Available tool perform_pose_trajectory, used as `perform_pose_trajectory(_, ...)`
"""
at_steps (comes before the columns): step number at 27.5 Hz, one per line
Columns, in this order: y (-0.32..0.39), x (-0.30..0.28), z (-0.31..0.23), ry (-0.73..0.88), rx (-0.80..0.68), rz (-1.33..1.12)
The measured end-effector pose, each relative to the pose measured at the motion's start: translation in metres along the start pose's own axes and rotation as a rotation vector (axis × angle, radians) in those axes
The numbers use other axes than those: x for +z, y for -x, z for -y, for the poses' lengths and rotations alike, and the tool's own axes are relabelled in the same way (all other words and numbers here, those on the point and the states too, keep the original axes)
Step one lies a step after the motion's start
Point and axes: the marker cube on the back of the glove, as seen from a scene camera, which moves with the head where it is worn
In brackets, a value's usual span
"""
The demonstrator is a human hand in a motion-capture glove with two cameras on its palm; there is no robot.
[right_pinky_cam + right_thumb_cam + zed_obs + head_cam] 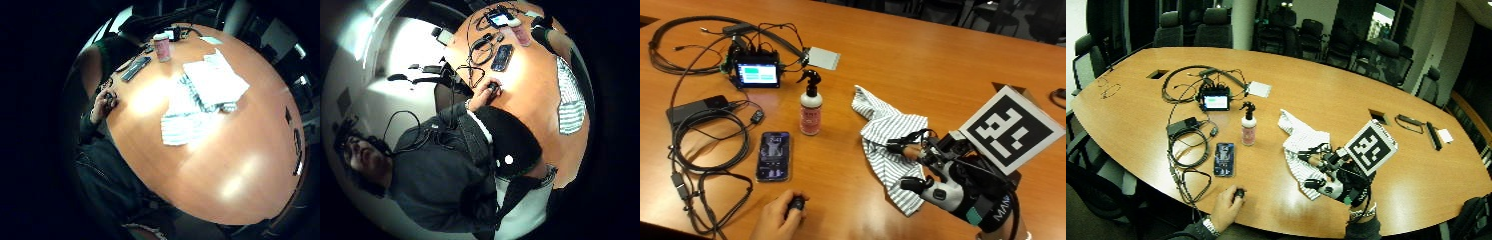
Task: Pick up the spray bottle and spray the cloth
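The gloved right hand [943, 172] hovers over the striped cloth [889, 145], its grip released and holding nothing. The spray bottle [810, 106] stands upright on the counter [919, 70], left of the cloth.

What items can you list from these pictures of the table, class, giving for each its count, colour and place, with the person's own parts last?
spray bottle: one, pink body with white neck and black trigger head, upright mid-table, left of the cloth.
cloth: one, white with grey stripes, crumpled on the table beside the bottle.
phone: one, dark, flat near the front edge.
small screen device: one, black with a lit screen, behind the bottle amid cables.
cables: several, black, looped at the table's left side.
grey pad: one, right of the screen device.
table: one, orange-brown wood.
bare hand: one, at the front edge, holding a small black object.
gloved right hand: one, black glove, over the cloth's near end; grip holds nothing.
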Motion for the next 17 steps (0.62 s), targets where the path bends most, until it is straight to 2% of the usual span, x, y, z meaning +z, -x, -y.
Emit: perform_pose_trajectory(17,-0.011,-0.019,0.034,0.087,0.041,-0.091)
